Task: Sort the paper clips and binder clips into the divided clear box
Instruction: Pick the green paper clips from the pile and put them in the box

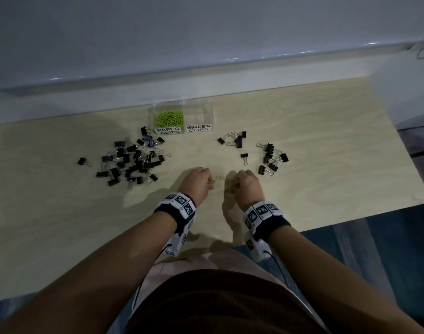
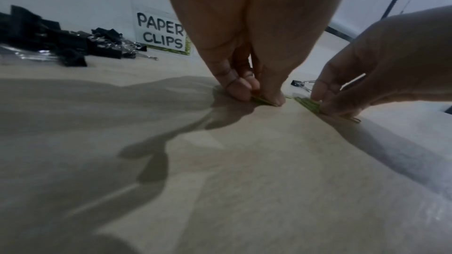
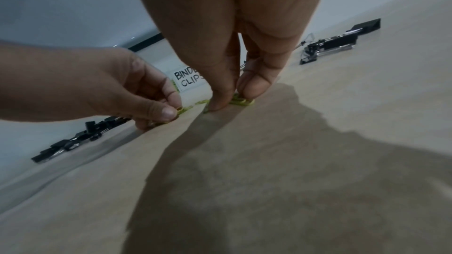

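Green paper clips (image 1: 224,182) are pinched flat on the bench (image 1: 302,189) under both hands' grips, left hand (image 1: 196,180) and right hand (image 1: 246,183); the clear box (image 1: 182,116) lies straight ahead.

Pale wooden table (image 1: 302,121), perhaps grey wall (image 1: 158,32)

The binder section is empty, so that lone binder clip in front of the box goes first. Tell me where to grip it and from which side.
Take the lone binder clip by its black body, coming from above with the right hand, the nearer of the two. The body stands up from the table; its wire handles lie low towards the person and give less to pinch. Nothing crowds it, so fingers should fit either side.
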A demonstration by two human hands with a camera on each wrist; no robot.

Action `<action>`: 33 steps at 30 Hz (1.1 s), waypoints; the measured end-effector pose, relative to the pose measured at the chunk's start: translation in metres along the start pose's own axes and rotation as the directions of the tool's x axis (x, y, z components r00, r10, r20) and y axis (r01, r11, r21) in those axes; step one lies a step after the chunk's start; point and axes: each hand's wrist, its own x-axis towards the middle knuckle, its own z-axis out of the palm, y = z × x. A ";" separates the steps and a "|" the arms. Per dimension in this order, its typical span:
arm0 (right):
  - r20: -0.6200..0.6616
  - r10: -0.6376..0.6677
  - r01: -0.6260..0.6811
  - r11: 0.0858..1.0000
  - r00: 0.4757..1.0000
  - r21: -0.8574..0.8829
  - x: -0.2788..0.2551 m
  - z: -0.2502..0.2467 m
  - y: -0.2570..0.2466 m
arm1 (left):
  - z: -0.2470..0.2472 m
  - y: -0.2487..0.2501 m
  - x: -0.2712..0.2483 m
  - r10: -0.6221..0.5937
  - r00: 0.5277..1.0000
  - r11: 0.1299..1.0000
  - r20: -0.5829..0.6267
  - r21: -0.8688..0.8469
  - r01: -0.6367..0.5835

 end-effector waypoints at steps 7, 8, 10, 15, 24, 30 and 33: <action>0.050 -0.085 0.093 0.973 0.995 -0.210 -0.006 0.006 -0.005 | 0.007 0.008 -0.007 0.084 0.996 0.932 0.035 0.350 -0.091; 0.053 -0.096 0.106 0.964 0.994 -0.244 -0.006 0.007 -0.005 | 0.008 0.010 -0.009 0.102 0.994 0.906 0.033 0.410 -0.106; 0.042 -0.110 0.117 0.953 0.993 -0.278 -0.006 0.008 -0.005 | 0.009 0.013 -0.013 0.142 0.989 0.863 0.031 0.486 -0.140; 0.060 -0.204 0.213 0.939 0.977 -0.269 -0.006 0.005 -0.005 | 0.009 0.011 -0.017 0.211 0.975 0.852 0.062 0.477 -0.215; 0.073 -0.214 0.223 0.960 0.974 -0.168 -0.003 0.000 -0.002 | 0.006 0.016 -0.017 0.157 0.984 0.866 0.080 0.469 -0.176; 0.051 -0.091 0.095 0.992 0.995 -0.084 0.001 -0.001 -0.003 | 0.000 0.009 -0.016 0.112 0.994 0.939 0.010 0.325 -0.110; 0.002 -0.061 0.061 0.998 0.998 0.017 -0.002 0.002 -0.005 | -0.003 -0.009 -0.018 0.026 0.996 0.996 -0.083 0.085 -0.019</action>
